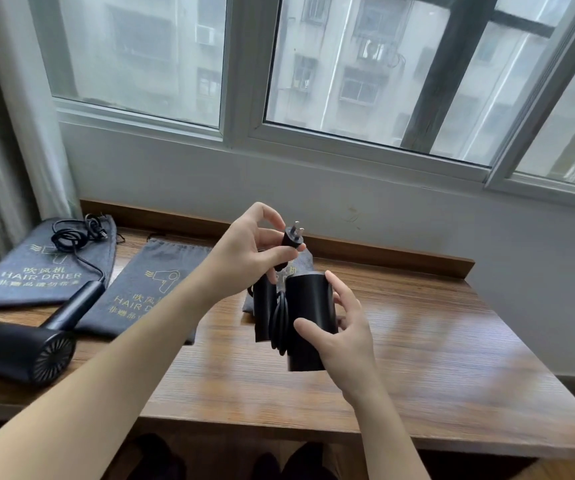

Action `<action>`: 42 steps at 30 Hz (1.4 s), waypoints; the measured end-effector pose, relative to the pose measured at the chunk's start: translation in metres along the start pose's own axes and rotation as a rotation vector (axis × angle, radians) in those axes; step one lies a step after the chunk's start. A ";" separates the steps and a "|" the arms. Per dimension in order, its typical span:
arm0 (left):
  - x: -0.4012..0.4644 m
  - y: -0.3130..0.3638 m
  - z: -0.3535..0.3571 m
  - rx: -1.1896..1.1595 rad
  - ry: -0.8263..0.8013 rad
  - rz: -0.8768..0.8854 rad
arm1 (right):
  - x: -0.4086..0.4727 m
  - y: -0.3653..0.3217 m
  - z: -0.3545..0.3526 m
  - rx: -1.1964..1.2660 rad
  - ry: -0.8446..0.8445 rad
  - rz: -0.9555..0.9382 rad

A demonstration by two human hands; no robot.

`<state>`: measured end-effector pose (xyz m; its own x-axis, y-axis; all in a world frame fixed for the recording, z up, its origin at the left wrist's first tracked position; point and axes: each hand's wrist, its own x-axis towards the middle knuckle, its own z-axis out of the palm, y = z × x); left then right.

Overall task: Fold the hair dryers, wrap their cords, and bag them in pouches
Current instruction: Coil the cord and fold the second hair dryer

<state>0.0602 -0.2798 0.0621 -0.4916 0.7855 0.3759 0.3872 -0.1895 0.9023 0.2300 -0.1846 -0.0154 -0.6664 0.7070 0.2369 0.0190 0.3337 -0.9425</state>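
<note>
Holding a folded black hair dryer [308,323] upright above the wooden counter [417,358], the right hand [345,336] has its grip curled round the barrel, thumb across the front and fingers behind. The folded handle [263,311] lies alongside the barrel on its left, and loops of black cord [279,322] hang in the gap between the two. The left hand [251,258] is raised just above the dryer, its grip pinching the plug [293,237] between thumb and fingertips, prongs pointing up. A third grey pouch [301,261] lies on the counter behind the held dryer, mostly hidden by it and the hands. At the left edge a second hair dryer [19,349] lies on the counter unfolded, its rear grille facing the camera and its handle reaching back over a grey pouch [42,268] printed "HAIR DRIER"; its cord [71,235] sits in a loose coil on top of that pouch. Another grey pouch [147,289] with the same print lies just beside it, partly covered by the left forearm
</note>
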 end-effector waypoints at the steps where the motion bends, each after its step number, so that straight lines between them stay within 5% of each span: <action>1: 0.000 0.001 0.000 0.026 -0.007 -0.014 | 0.000 -0.001 0.001 -0.006 -0.001 -0.012; 8: -0.011 0.002 0.015 0.590 0.255 0.026 | -0.002 -0.012 0.012 -0.161 0.019 -0.129; 14: -0.011 -0.008 0.013 0.797 0.292 0.062 | -0.003 -0.012 0.016 -0.188 0.036 -0.159; 18: -0.010 -0.004 0.011 0.901 0.155 -0.043 | -0.003 -0.012 0.017 -0.192 0.040 -0.170; 21: -0.012 0.001 0.007 0.927 0.062 -0.082 | -0.004 -0.011 0.015 -0.196 0.044 -0.175; 27: -0.021 0.004 0.005 0.867 0.245 0.059 | -0.007 -0.014 0.017 -0.183 0.052 -0.222; 32: -0.023 0.006 -0.002 0.758 0.154 0.003 | -0.008 -0.012 0.015 -0.161 0.065 -0.242; 42: -0.017 -0.020 0.000 0.672 0.225 -0.019 | 0.000 0.003 0.019 -0.290 0.093 -0.306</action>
<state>0.0613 -0.2895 0.0378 -0.6245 0.6302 0.4614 0.7388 0.2850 0.6107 0.2159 -0.1952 -0.0228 -0.6038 0.5974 0.5278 0.0490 0.6887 -0.7234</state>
